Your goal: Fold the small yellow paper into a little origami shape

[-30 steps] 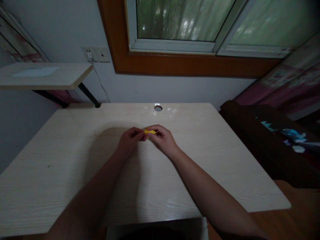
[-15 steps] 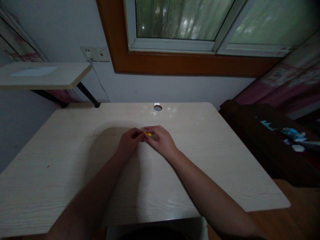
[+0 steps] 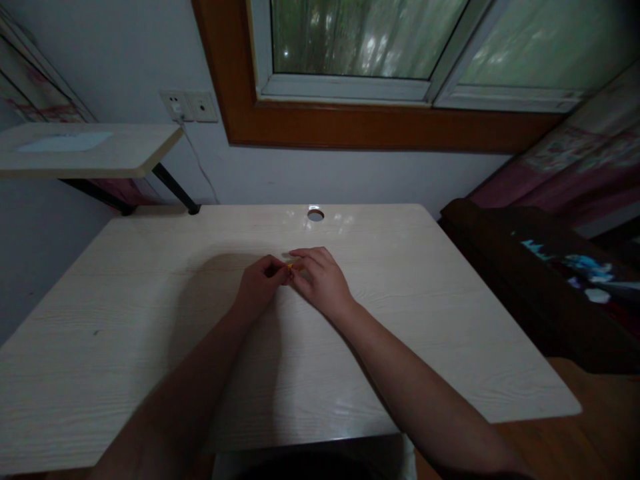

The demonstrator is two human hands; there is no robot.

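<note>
Near the middle of the pale wood-grain desk [image 3: 410, 347], both hands meet around a small yellow piece [image 3: 291, 266]. Most of it is covered by fingers, so its kind does not show. My left hand [image 3: 259, 283] pinches it from the left between thumb and fingertips. From the right, my right hand [image 3: 323, 279] closes thumb and fingers on the piece, its upper finger stretched out above. Both hands are low over the desk top.
A round cable hole [image 3: 315, 215] lies near the desk's back edge. At the back left a raised shelf [image 3: 150, 143] on black legs carries a white sheet [image 3: 67, 142]. Behind are a wall socket [image 3: 190, 107] and a window. A dark wooden piece of furniture [image 3: 500, 267] stands at right.
My right hand has turned slightly and its fingers have shifted over the yellow piece, so less yellow shows. My left hand stays in place.
</note>
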